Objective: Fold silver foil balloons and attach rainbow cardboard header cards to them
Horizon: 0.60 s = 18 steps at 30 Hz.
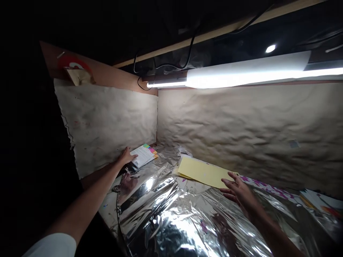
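Observation:
At the left back of the table my left hand point(126, 157) grips the near edge of a stack of printed paper sheets point(142, 157) with coloured corners in green, pink and orange. The thumb lies on top of the stack; the other fingers are partly hidden. My right hand point(234, 189) is over the right end of a long pale yellow sheet point(202, 172), its fingers spread. I cannot tell whether the fingertips touch it. Another yellow layer shows under the sheet's left edge.
Shiny crumpled foil point(177, 217) covers the table. A paper-lined wall point(249, 125) stands behind, and another lined panel point(112, 125) at the left. A bright tube light point(241, 75) hangs low above. More printed papers point(321, 200) lie at the far right.

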Tool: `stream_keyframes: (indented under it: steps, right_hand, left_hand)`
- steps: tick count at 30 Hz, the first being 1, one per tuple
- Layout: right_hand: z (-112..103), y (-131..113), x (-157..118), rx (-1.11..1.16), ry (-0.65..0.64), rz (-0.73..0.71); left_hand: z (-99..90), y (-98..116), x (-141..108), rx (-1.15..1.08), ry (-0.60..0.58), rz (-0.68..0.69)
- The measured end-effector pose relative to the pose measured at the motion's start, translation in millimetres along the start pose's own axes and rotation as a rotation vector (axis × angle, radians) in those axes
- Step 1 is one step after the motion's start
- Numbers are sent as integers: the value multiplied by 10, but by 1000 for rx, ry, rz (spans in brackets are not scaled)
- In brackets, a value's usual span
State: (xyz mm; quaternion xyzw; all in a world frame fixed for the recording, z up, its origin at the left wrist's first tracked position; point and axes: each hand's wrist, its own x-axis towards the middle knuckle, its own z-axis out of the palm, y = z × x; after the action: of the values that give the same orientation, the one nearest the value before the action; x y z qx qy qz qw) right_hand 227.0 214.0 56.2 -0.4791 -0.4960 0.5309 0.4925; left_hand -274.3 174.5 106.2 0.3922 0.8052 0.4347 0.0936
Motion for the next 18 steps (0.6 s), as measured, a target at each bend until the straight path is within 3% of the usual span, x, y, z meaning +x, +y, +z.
stream_keyframes:
  steps: [4, 8, 14, 18]
  right_hand:
    - [27, 92, 38, -89, -5, -56]
    - [40, 218, 78, -223, -42, -100]
    - [66, 431, 98, -446, -159, -280]
    - [278, 403, 260, -532, -252, -273]
  left_hand:
    - [340, -193, -127, 322, 91, 133]
    - [606, -313, -146, 537, -40, 307]
    - [735, -410, -20, 675, -1, 398]
    - [761, -447, 10, 675, 21, 443]
